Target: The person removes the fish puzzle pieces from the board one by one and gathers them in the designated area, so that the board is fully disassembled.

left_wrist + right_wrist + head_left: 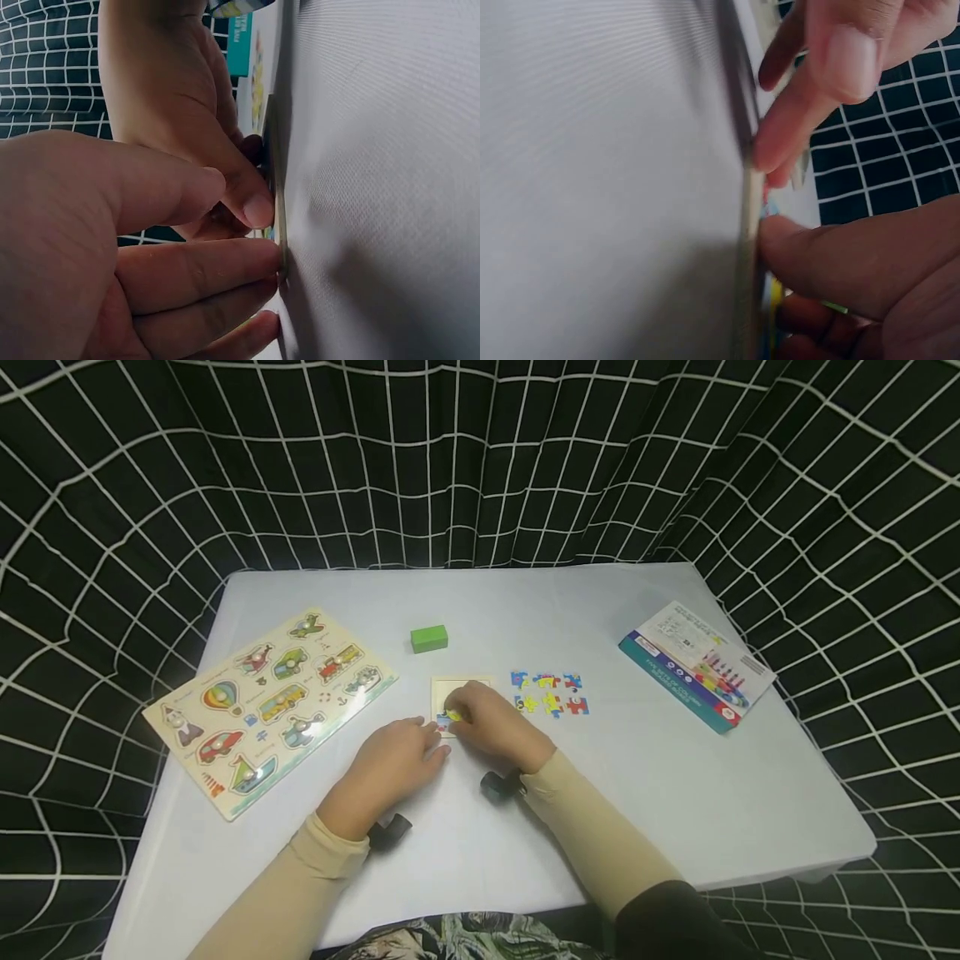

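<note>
A small square wooden puzzle tray (438, 688) lies in front of me in the head view, partly hidden by my right hand (487, 718). That hand has curled fingers over the tray and pinches a blue and yellow puzzle piece (454, 716) at its lower left; most of the piece is covered. In the right wrist view the thumb (795, 251) presses low on the tray. My left hand (393, 760) rests its extended fingertips against the tray's near left corner. The left wrist view shows those fingers (199, 270) at the tray edge (279, 202).
Several loose jigsaw pieces (551, 703) lie in two rows right of the tray. Behind it is a green block (429, 639). A large vehicle puzzle board (251, 727) lies at left, a printed box (697, 664) at right. Black grid curtains (420, 468) surround the white table (540, 610).
</note>
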Motion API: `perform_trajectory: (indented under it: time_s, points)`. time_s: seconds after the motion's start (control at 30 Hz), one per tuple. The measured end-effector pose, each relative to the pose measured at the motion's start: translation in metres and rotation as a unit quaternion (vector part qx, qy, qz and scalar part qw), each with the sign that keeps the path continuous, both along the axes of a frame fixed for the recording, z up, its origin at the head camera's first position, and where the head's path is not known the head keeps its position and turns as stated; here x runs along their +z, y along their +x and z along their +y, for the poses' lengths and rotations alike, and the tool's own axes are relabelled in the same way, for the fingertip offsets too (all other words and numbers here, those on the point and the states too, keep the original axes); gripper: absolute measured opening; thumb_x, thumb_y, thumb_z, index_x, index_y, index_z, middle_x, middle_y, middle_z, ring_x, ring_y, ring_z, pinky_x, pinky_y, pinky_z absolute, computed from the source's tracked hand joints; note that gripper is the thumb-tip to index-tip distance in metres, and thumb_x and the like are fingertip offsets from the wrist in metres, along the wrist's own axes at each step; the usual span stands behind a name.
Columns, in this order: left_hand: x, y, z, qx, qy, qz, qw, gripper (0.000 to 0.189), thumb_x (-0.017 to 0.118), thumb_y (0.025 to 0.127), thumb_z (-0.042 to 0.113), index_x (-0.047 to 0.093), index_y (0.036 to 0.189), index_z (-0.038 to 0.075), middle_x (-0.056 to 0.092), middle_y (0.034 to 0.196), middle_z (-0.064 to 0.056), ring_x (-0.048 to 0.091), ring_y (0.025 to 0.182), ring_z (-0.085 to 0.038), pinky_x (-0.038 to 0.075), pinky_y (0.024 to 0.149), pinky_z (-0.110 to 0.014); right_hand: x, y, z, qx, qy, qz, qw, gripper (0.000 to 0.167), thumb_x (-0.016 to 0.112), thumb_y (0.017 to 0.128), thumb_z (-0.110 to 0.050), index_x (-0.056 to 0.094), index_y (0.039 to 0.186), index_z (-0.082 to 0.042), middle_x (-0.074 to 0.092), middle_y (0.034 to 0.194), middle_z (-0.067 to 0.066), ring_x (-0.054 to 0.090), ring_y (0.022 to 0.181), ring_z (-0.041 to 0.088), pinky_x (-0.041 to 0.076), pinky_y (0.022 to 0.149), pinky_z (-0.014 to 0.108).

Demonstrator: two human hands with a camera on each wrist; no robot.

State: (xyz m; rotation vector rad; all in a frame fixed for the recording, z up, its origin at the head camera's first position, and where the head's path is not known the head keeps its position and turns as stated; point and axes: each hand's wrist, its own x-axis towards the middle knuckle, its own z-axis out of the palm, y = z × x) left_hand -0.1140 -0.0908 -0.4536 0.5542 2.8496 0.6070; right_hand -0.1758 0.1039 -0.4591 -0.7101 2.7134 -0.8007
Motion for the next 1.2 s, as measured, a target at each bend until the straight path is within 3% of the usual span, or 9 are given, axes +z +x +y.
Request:
perform_trajectory:
  time_s: [0.3, 0.47, 0.7, 0.97, 1.1, 1.2]
  points:
    - [0.000, 0.000, 0.002, -0.003, -0.001, -0.002, 1.0000, 0.045, 0.063, 0.109, 0.038, 0.077, 0.136, 0.005, 0.072, 0.145, -0.011, 0.060, 0.147, -0.035, 0.049, 0.123, -0.053, 0.005, 0.006, -0.005, -0.036, 0.012, -0.023, 0.9990, 0.029, 0.074, 0.100, -0.006, 0.067, 0.128, -0.004, 0.063, 0.112, 0.010, 0.059, 0.101, 0.025, 0.057, 0.098, 0.043]
    - [0.001, 0.000, 0.004, -0.013, -0.001, 0.009, 0.9999, 0.042, 0.063, 0.109, 0.037, 0.078, 0.134, 0.006, 0.075, 0.141, -0.010, 0.062, 0.145, -0.034, 0.051, 0.122, -0.053, -0.001, 0.020, -0.005, -0.067, -0.013, 0.017, 0.9975, 0.022, 0.072, 0.103, -0.006, 0.063, 0.122, -0.010, 0.065, 0.110, 0.005, 0.061, 0.101, 0.022, 0.057, 0.096, 0.041]
    - [0.003, 0.001, 0.003, -0.013, -0.008, 0.006, 0.9999, 0.043, 0.063, 0.109, 0.036, 0.077, 0.134, 0.003, 0.071, 0.146, -0.012, 0.061, 0.145, -0.036, 0.050, 0.122, -0.053, -0.005, 0.030, -0.006, -0.043, -0.035, 0.063, 0.9965, 0.010, 0.066, 0.107, -0.008, 0.058, 0.109, -0.014, 0.066, 0.101, 0.003, 0.062, 0.093, 0.020, 0.057, 0.085, 0.039]
    - [0.003, 0.001, 0.002, -0.007, -0.007, -0.001, 1.0000, 0.046, 0.063, 0.109, 0.037, 0.076, 0.136, 0.003, 0.070, 0.147, -0.013, 0.060, 0.147, -0.036, 0.048, 0.124, -0.054, -0.007, 0.026, 0.002, -0.063, -0.092, 0.026, 0.9934, 0.016, 0.066, 0.105, -0.005, 0.059, 0.113, -0.018, 0.070, 0.102, 0.002, 0.064, 0.094, 0.022, 0.057, 0.087, 0.040]
    - [0.001, 0.001, 0.002, -0.002, -0.005, -0.005, 1.0000, 0.043, 0.064, 0.109, 0.037, 0.078, 0.133, 0.004, 0.071, 0.147, -0.011, 0.059, 0.148, -0.034, 0.047, 0.125, -0.053, 0.001, 0.021, 0.022, -0.093, -0.163, 0.015, 0.9822, 0.017, 0.065, 0.105, -0.005, 0.061, 0.117, -0.015, 0.070, 0.101, 0.006, 0.065, 0.091, 0.023, 0.057, 0.083, 0.038]
    - [0.001, 0.001, 0.001, 0.002, 0.000, -0.011, 0.9999, 0.041, 0.064, 0.109, 0.036, 0.079, 0.132, 0.006, 0.070, 0.148, -0.009, 0.058, 0.149, -0.033, 0.046, 0.126, -0.051, 0.008, 0.017, 0.048, -0.140, -0.180, -0.011, 0.9736, 0.016, 0.065, 0.105, -0.005, 0.064, 0.119, -0.010, 0.070, 0.105, 0.010, 0.064, 0.090, 0.024, 0.056, 0.079, 0.034]
